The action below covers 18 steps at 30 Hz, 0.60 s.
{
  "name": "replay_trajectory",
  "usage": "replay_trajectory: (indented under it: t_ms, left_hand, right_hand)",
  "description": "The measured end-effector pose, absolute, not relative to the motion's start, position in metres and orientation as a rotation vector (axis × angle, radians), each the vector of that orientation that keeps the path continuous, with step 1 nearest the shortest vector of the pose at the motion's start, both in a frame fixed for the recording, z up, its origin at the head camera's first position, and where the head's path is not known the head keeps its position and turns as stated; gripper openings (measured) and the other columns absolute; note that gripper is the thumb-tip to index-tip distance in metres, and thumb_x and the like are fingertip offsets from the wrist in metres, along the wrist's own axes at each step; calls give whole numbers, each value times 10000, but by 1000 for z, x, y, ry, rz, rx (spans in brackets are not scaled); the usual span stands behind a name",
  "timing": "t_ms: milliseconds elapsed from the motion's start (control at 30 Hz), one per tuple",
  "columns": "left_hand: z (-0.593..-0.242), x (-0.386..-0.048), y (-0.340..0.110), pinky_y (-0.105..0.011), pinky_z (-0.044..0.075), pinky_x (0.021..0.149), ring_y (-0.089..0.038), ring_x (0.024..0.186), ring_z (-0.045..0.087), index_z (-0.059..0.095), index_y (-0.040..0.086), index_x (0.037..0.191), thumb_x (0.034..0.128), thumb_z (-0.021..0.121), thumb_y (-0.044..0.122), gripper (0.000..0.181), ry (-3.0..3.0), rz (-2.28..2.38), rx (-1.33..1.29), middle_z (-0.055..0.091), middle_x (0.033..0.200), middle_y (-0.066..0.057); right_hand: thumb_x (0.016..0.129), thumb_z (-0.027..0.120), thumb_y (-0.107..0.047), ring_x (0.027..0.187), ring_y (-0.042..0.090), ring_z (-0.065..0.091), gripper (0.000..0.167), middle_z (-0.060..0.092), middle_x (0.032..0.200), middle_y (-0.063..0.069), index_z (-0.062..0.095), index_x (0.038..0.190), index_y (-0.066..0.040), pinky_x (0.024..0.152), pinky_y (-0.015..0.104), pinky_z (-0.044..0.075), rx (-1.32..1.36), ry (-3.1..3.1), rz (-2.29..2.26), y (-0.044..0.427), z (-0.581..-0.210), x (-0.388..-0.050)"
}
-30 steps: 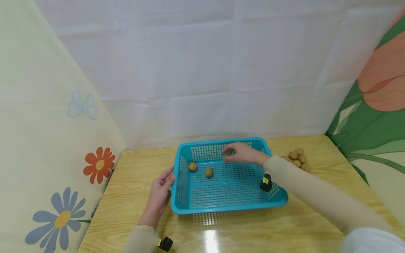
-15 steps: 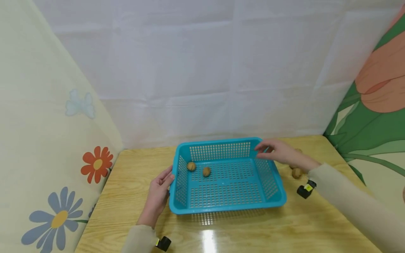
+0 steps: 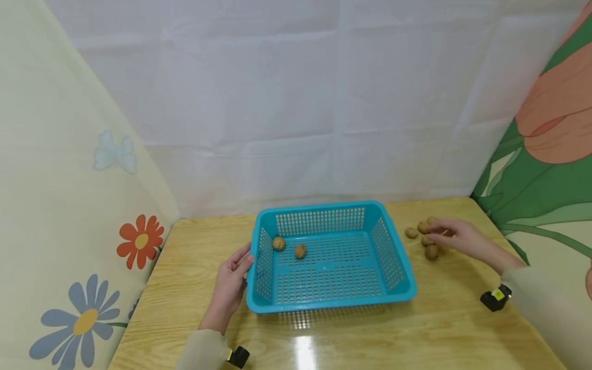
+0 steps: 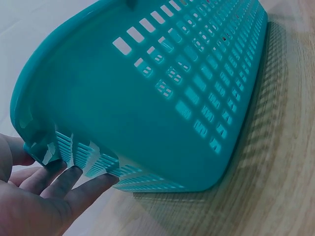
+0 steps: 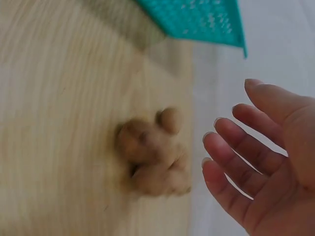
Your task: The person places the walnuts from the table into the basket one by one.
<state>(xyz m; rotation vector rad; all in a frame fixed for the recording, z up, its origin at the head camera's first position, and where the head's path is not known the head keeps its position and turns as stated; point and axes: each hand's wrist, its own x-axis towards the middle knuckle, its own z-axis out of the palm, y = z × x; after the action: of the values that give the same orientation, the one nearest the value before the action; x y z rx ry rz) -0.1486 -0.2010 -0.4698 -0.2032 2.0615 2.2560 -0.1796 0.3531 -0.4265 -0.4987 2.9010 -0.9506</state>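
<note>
Head view: on a wooden worktop [image 3: 370, 340] before me sits a blue basket [image 3: 325, 268], two walnuts [image 3: 300, 251] inside toward its left wall. A left hand [image 3: 233, 275] holds the basket's left rim; a right hand [image 3: 460, 236] reaches over loose walnuts [image 3: 431, 252] right of the basket.

Left wrist view: the left hand's fingers are clamped on the basket's end.

Right wrist view: the right hand's fingers are apart, loosely bent, the loose walnuts blurred, near the basket.

Bskt [image 3: 330, 306] open abv, rt wall [image 3: 387, 252] btwn nuts [image 3: 431, 252] & inside
</note>
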Motion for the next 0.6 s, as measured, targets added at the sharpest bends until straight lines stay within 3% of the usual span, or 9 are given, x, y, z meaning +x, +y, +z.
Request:
replay_trajectory:
  t_ms: [433, 600]
  left_hand:
    - [-470, -148, -202, -260, 583, 924, -19, 1128, 673, 425, 4, 1566, 1100, 526, 119, 491, 2078, 2267, -181, 487, 1561, -205]
    - [-470, -147, -201, -265, 586, 920, -37, 1140, 668, 419, -13, 1565, 1099, 522, 108, 492, 2090, 2267, -173, 489, 1551, -224]
  right_hand:
    - [1038, 659, -160, 847, 327, 714, 388, 685, 1130, 322, 603, 1322, 98, 639, 330, 564, -352, 2967, -944, 393, -478, -177]
    - [1026, 670, -123, 913, 430, 707, 354, 670, 1141, 339, 617, 1290, 107, 684, 412, 593, -353, 2965, -949, 395, -491, -176]
